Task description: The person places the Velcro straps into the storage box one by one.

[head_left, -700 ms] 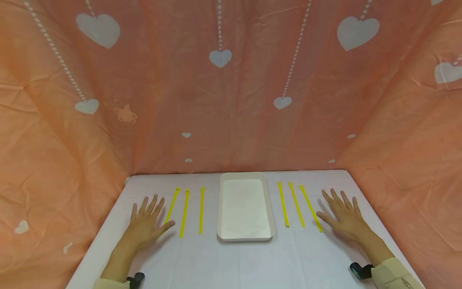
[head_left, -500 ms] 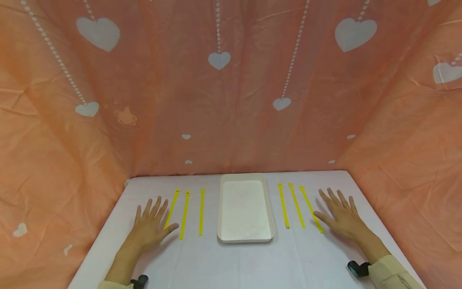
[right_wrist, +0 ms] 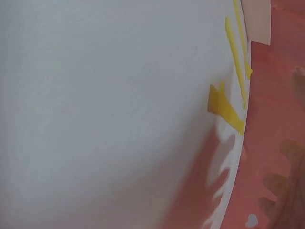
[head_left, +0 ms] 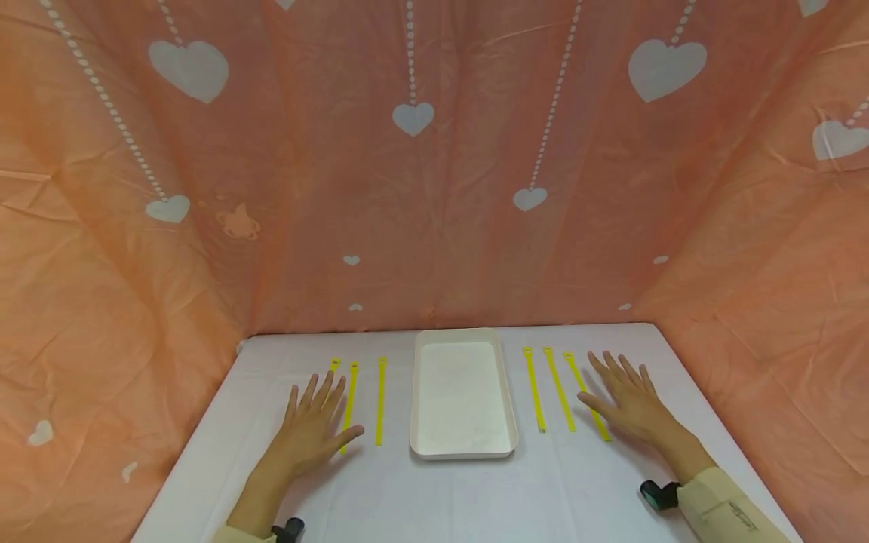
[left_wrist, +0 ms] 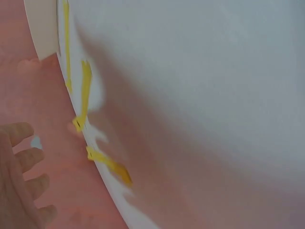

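Note:
My left hand (head_left: 308, 434) hovers with spread fingers over the left group of flat yellow cable straps, holding nothing. It partly covers the outermost strap (head_left: 335, 365) and the middle one (head_left: 351, 400); the innermost strap (head_left: 381, 403) lies uncovered. On the right, my right hand (head_left: 631, 407) is spread beside the outer strap (head_left: 575, 375), its thumb above that strap. Two more straps, one (head_left: 560, 392) in the middle and one (head_left: 534, 392) nearer the tray, lie to its left. Each visible far end has a slotted head. Both wrist views show hand shadows across the straps.
A shallow white rectangular tray (head_left: 464, 400) stands between the two groups of straps. The white-covered table (head_left: 475, 501) is bounded at the back and sides by an orange curtain (head_left: 434, 226) with heart prints.
Both hands have moved inward toward the tray, the left one farther, and it now covers more of the left straps. The view has tilted slightly upward. Straps and tray have stayed put.

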Tool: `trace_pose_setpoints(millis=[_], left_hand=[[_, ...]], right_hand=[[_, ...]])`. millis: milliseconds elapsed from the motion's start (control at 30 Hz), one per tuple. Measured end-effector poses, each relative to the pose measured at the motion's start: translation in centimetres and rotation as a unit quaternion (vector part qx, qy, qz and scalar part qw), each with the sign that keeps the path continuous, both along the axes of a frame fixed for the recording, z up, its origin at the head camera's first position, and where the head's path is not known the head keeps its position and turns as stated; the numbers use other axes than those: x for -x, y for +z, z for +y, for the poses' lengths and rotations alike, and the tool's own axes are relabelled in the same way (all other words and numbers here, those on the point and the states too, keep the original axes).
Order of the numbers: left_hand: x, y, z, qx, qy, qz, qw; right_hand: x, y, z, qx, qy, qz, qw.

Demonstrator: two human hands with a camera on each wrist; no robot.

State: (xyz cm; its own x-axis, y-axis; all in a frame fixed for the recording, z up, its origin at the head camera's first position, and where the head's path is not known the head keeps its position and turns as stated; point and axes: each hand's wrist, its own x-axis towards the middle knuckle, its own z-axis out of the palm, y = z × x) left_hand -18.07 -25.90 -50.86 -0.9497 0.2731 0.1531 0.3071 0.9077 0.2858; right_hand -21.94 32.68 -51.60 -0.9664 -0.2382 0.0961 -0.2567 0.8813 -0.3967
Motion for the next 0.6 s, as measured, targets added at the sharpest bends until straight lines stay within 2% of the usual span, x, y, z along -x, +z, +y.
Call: trace_pose_setpoints(millis=[200, 400, 600], left_hand=[[0.4, -0.4, 1.9, 0.013, -0.019, 0.006, 0.9997], [0.6, -0.3, 3.6, 0.024, -0.04, 0.023, 0.9986], [0.9, -0.4, 5.1, 0.023, -0.057, 0.021, 0.9979]], right_hand=[[0.6, 0.1, -0.5, 0.01, 0.003, -0.002, 0.9999], [1.1, 0.1, -0.9, 0.017, 0.006, -0.011, 0.9998], [1.6, 0.0, -1.2, 0.008, 0.013, 0.008, 0.9998]])
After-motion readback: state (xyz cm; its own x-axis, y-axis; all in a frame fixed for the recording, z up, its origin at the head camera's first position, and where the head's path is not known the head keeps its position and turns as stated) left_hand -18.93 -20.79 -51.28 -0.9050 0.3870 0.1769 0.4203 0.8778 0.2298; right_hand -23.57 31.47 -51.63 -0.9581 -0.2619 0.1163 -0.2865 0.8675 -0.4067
